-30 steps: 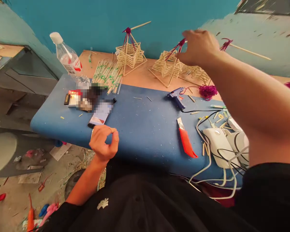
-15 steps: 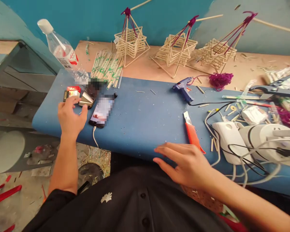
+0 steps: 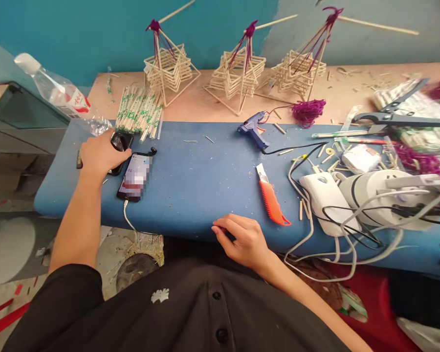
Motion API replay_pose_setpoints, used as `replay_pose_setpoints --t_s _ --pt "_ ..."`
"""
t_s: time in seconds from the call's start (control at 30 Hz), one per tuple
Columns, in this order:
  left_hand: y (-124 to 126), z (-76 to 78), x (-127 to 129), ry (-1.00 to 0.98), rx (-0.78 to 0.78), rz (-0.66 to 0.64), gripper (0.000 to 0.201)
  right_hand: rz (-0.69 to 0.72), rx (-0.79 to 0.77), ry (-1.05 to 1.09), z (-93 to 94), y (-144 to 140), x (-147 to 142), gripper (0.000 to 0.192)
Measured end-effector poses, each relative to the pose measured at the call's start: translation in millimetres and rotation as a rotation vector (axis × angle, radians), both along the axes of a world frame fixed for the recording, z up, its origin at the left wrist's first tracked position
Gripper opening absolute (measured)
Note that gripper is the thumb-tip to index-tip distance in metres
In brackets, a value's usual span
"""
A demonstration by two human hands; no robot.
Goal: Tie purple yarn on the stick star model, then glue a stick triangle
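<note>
My left hand (image 3: 101, 154) reaches over the left end of the blue mat, palm down, thumb apart from the fingers. Beneath it is a dark phone-like object (image 3: 121, 143), partly covered. The dark end of a small pack (image 3: 79, 159) shows at the hand's left; the rest is hidden. Close by on the right lies a lit phone (image 3: 134, 177) with a white cable plugged in. My right hand (image 3: 242, 239) rests at the mat's front edge, fingers curled in, with nothing seen in them. An orange utility knife (image 3: 271, 200) with its blade out lies beyond it.
Several stick frames (image 3: 236, 73) tied with purple yarn stand at the back. A clear bottle (image 3: 64, 95) leans at left beside wrapped sticks (image 3: 139, 112). Behind the knife are a blue glue gun (image 3: 254, 129) and purple yarn (image 3: 308, 112). A white power strip (image 3: 328, 200) with tangled cables occupies the right.
My left hand has come down over the pack and dark object, hiding the red pack. My right hand has drawn back from the knife and its fingers have curled. The view has shifted right.
</note>
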State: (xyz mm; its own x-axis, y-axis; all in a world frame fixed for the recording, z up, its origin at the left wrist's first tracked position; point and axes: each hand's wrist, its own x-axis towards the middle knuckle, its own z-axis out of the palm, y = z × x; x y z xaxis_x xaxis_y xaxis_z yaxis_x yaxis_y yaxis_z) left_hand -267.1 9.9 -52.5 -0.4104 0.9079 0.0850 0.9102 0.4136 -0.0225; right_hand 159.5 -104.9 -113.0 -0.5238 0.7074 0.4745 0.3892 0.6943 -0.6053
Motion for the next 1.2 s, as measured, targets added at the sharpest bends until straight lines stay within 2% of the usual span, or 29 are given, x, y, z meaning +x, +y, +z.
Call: replay_pose_setpoints --t_s 0.1,0.2,0.3,0.43,0.5,0.57,0.7,0.8,0.9,1.0,1.07,1.13,1.2 --pt "-0.3 13.0 16.0 0.086 -0.153 0.056 0.092 0.004 0.001 0.014 -5.7 2.4 1.5 0.007" --pt "-1.1 14.4 20.1 0.091 -0.173 0.089 0.099 0.015 -0.005 0.027 -10.3 4.9 2.1 0.006" --pt "-13.0 9.1 15.3 -0.007 -0.044 0.037 0.099 0.027 -0.013 0.037 -13.1 7.1 2.6 0.005" --pt "-47.9 -1.2 7.7 -0.072 0.226 -0.057 0.064 0.042 -0.020 0.037 -14.8 9.5 2.8 0.006" --pt "-67.6 -9.6 4.6 -0.084 0.430 -0.005 0.049 0.046 -0.017 0.036 -14.9 10.4 2.6 0.006" --pt "-84.7 -20.7 1.5 -0.084 0.563 0.083 0.043 0.052 -0.010 0.035 -14.7 11.2 2.6 0.006" --pt "-103.9 -43.3 -4.5 -0.109 0.661 0.179 0.046 0.067 0.012 0.036 -14.5 11.9 2.4 0.005" --pt "-107.2 -53.1 -6.8 -0.108 0.702 0.228 0.032 0.064 0.040 0.034 -15.5 11.2 1.2 0.005" --pt "-106.8 -56.2 -6.4 -0.105 0.699 0.250 0.022 0.050 0.079 0.025 -17.2 10.0 -0.2 0.005" --pt "-101.6 -51.5 -7.2 -0.097 0.701 0.254 0.021 0.040 0.109 0.020 -18.9 9.2 -0.1 0.006" --pt "-93.1 -41.9 -8.8 -0.103 0.689 0.229 0.020 0.047 0.122 0.021 -19.9 9.2 0.5 0.005" --pt "-81.7 -27.3 -6.9 -0.126 0.681 0.159 0.018 0.058 0.136 0.025 -20.9 9.4 0.7 0.005" --pt "-71.1 -11.6 6.0 -0.167 0.755 0.033 0.017 0.059 0.154 0.027 -21.8 9.1 -0.2 0.004"
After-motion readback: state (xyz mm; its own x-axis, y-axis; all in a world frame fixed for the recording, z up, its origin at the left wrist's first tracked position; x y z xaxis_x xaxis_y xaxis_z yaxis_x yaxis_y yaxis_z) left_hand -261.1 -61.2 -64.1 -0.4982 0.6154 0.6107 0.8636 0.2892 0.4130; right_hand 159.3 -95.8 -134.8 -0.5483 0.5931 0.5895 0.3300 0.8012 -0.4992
